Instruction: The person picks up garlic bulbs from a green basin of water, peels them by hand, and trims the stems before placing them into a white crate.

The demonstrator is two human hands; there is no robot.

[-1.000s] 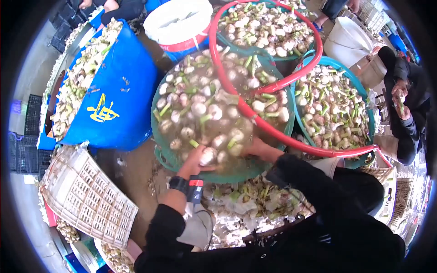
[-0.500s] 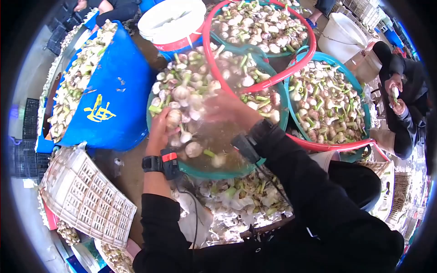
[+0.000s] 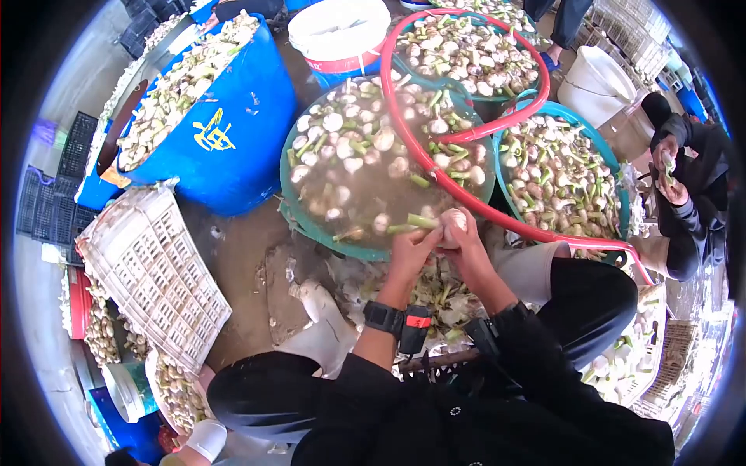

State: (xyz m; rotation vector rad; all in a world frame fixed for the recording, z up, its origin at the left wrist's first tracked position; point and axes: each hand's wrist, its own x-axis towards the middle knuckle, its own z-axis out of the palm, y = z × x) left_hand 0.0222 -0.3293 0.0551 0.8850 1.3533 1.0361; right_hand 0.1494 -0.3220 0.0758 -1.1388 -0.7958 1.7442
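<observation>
A garlic bulb [image 3: 453, 225] with a green stem is held between both hands, just above the near right rim of the green tub [image 3: 350, 247]. My left hand [image 3: 414, 252] is closed on the bulb's stem side. Wrapped round the white bulb from the right is my right hand [image 3: 471, 252]. Murky water fills the tub, with many bulbs [image 3: 383, 140] floating in it. A red hose [image 3: 420, 151] loops over the tub's right side.
A blue barrel [image 3: 225, 132] of garlic stands at left, above a white crate [image 3: 159, 272]. More garlic fills a teal tub [image 3: 622, 194] and a tub behind. White buckets [image 3: 342, 31] stand at the back. A co-worker [image 3: 695, 179] sits at far right, holding something pale.
Both hands have come out of the water toward the body and now hold one bulb together. The floating bulbs have spread apart. The view has shifted, with the tub now further right and higher.
</observation>
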